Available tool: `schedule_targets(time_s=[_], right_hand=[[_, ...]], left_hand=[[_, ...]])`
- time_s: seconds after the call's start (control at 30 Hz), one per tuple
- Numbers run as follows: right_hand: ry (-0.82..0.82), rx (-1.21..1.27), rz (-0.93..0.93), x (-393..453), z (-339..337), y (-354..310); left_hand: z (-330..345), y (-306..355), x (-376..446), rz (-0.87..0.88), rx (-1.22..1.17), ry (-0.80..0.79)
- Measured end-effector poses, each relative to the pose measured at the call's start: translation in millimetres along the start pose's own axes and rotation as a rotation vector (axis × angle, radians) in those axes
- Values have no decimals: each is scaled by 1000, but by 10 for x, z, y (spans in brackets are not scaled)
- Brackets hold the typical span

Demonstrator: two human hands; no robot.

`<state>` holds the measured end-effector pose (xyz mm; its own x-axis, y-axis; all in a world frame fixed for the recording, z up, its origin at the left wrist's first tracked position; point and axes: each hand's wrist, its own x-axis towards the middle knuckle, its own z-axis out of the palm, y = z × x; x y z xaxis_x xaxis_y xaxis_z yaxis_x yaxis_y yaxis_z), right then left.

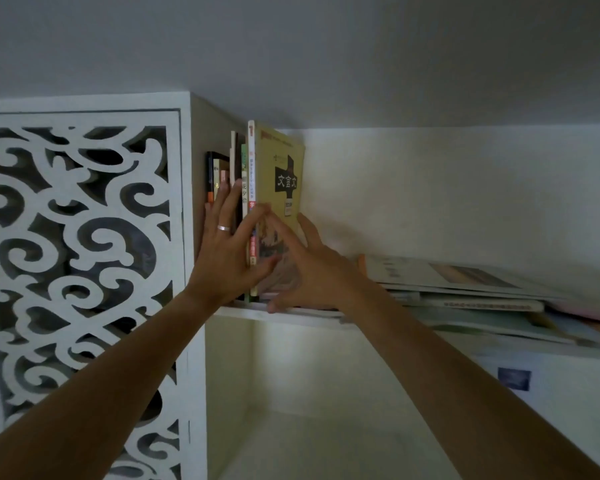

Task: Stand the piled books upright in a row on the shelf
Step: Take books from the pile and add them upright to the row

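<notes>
At frame centre, both flat, open hands, left point(227, 249) and right point(303, 268), square the upright books point(257, 188); next, likely lift from the pile point(465, 289) at right.

A plain grey ceiling point(326, 46) is spreading across the top of the view, dim and unlit. Beneath it a pale wall point(465, 188) is catching soft light near its left part and fading darker to the right. On the left a white cabinet panel point(80, 258) is showing a carved scrollwork pattern with dark gaps behind it. Lower down, an open white compartment point(309, 393) is glowing faintly along its back and floor.
</notes>
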<state>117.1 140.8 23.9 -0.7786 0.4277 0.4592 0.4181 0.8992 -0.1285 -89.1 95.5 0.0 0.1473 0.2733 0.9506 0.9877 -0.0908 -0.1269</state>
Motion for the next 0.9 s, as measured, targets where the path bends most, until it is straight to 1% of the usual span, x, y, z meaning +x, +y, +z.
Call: schedule_targets(time_s=[0.1, 0.17, 0.27, 0.37, 0.43, 0.5, 0.6, 0.7, 0.83, 0.9], right_hand=[[28, -81, 30, -305, -266, 204], [19, -183, 88, -498, -478, 406], [-114, -310, 259, -847, -828, 760], [-277, -279, 386, -1157, -1085, 1046], [-300, -200, 418, -1272, -1157, 1166], [-229, -138, 385, -1329, -1169, 1229], [-140, -120, 287, -1352, -1139, 1229], [-113, -141, 213, -1313, -1058, 1241], [-62, 25, 187, -1290, -1054, 1282], [-54, 55, 194, -1283, -1077, 1293]], left_hand=[[-19, 32, 4, -6, -19, -5], [-31, 54, 4, -27, -14, 4], [-17, 155, -20, -83, -12, 33], [-22, 314, -43, -181, 4, 33], [-17, 383, -54, -239, 17, 23], [-4, 422, -64, -282, 30, 11], [-6, 447, -81, -307, 54, 9], [-3, 492, -96, -312, 84, 25], [37, 529, -104, -350, 76, 22], [50, 537, -106, -359, 53, 21]])
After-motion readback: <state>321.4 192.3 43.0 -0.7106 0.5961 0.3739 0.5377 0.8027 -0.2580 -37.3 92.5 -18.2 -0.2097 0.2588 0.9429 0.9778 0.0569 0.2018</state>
